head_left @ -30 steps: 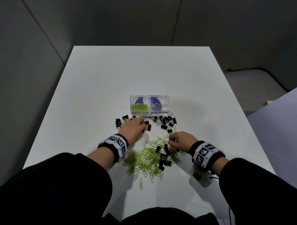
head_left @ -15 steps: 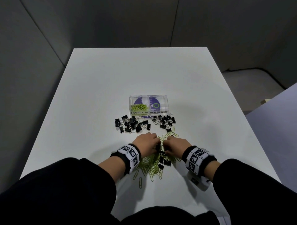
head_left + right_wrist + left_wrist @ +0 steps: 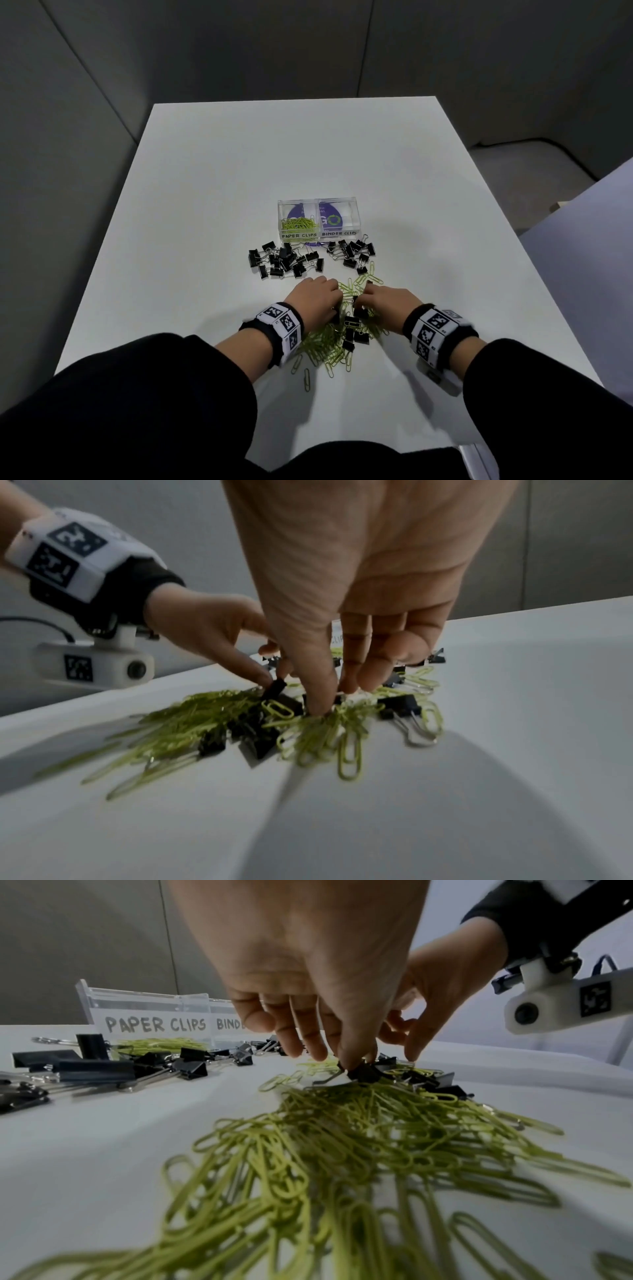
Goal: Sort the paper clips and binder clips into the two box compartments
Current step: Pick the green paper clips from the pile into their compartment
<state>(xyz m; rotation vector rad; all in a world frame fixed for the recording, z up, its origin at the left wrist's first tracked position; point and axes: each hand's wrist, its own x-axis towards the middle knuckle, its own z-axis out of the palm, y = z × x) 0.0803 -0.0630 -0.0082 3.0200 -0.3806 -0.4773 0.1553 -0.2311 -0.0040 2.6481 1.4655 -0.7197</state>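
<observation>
A clear two-compartment box (image 3: 356,212) stands mid-table, labelled PAPER CLIPS on the left and BINDER CLIPS on the right. The left compartment holds green paper clips (image 3: 298,224). A mixed pile of green paper clips (image 3: 325,346) and black binder clips (image 3: 352,330) lies in front of me. My left hand (image 3: 352,1064) pinches a black binder clip (image 3: 365,1073) at the pile's far edge. My right hand (image 3: 334,699) is right beside it, with thumb and forefinger closed on a small black binder clip (image 3: 338,698) among the paper clips.
Two loose groups of black binder clips lie just before the box, one on the left (image 3: 284,260) and one on the right (image 3: 352,251). The white table (image 3: 205,205) drops off at its left and right edges. Both wrists wear marker bands and cameras.
My left hand has come back from the binder clips near the box to the mixed pile. The right hand has shifted left, so both hands now meet over the pile.
</observation>
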